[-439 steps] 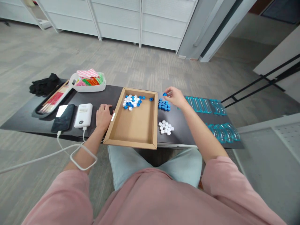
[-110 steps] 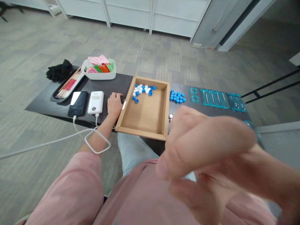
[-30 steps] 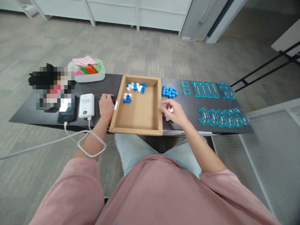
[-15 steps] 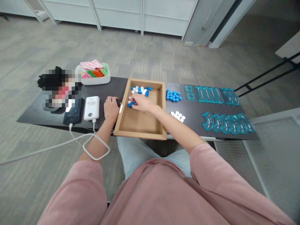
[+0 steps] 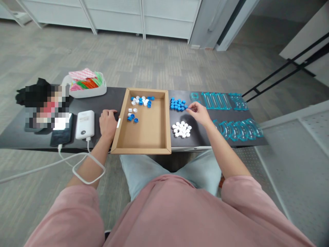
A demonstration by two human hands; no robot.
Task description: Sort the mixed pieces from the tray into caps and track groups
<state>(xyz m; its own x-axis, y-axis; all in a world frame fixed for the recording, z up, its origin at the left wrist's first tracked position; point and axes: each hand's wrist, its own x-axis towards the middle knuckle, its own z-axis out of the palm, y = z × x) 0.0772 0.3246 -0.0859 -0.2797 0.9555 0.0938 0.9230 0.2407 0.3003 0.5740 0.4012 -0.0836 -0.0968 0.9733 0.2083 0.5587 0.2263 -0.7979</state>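
Note:
A cardboard tray (image 5: 144, 144) lies on the black table (image 5: 15, 137) and holds several loose blue and white hexagon pieces (image 5: 140, 101) near its far left corner. To its right lie a cluster of blue hexagon pieces (image 5: 178, 104) and a cluster of white hexagon pieces (image 5: 181, 129). My right hand (image 5: 200, 113) is at the right edge of the blue cluster, its fingers pinched on a small blue piece. My left hand (image 5: 108, 121) rests curled against the tray's left wall.
Clear teal plastic pieces (image 5: 231, 113) lie in rows at the right. Left of the tray are a white power bank (image 5: 84, 120) with a cable, a phone (image 5: 61, 132), a white bin of coloured packets (image 5: 86, 84) and a blurred-out patch.
My right hand left the tray's pieces and moved right to the blue cluster on the table. The left hand has stayed against the tray.

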